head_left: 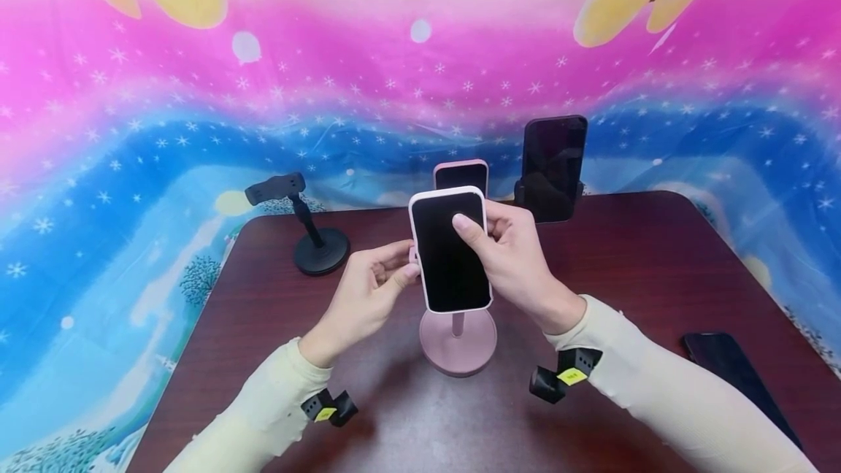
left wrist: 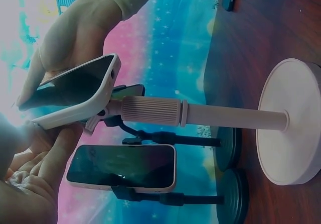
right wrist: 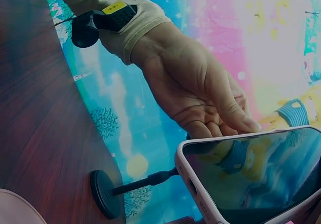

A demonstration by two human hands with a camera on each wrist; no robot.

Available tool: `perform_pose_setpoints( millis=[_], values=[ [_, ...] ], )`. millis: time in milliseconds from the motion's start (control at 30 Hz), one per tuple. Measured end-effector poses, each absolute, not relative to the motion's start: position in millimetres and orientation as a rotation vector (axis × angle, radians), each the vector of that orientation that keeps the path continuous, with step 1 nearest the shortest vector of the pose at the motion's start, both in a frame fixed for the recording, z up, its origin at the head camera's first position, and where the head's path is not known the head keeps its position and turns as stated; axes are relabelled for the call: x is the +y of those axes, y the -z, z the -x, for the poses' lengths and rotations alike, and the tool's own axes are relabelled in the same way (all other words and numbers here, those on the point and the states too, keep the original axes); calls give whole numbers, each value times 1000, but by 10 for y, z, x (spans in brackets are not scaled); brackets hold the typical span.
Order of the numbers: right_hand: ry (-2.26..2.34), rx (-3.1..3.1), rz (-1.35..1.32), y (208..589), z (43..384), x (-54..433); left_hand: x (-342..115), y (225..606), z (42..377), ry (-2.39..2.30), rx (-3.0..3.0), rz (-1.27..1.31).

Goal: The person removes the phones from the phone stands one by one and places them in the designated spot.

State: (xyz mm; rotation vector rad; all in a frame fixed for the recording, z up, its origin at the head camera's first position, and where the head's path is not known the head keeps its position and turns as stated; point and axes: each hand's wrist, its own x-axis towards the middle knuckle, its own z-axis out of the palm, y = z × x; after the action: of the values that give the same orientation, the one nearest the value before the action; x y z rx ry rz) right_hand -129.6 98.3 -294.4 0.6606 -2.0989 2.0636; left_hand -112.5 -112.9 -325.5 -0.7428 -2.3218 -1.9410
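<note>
A phone in a pale case [head_left: 453,268] stands upright, screen toward me, on a pink phone stand [head_left: 458,350] with a round base. My right hand [head_left: 519,258] holds the phone by its right edge, thumb on the screen and fingers behind. At the opposite edge, my left hand [head_left: 364,290] pinches a small pink part of the stand's holder between thumb and fingers. The left wrist view shows the stand's ribbed collar [left wrist: 150,109] below the tilted phone [left wrist: 75,91]. In the right wrist view, the left thumb lies close against the case edge. Most of the holder is hidden behind the phone.
A black stand [head_left: 322,250] without a phone is at the back left. Behind the held phone is a pink-cased phone [head_left: 462,172]; a black phone [head_left: 553,166] stands upright at the back right. Another dark phone [head_left: 732,367] lies flat on the brown table [head_left: 631,261] by my right forearm.
</note>
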Motion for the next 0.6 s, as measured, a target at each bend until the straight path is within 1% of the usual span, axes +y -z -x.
perform_pose_setpoints(
  millis=[600],
  values=[
    [-2107, -2059, -667, 2898, 1320, 975, -1127, 3260, 1122, 1928, -2326, 752]
  ],
)
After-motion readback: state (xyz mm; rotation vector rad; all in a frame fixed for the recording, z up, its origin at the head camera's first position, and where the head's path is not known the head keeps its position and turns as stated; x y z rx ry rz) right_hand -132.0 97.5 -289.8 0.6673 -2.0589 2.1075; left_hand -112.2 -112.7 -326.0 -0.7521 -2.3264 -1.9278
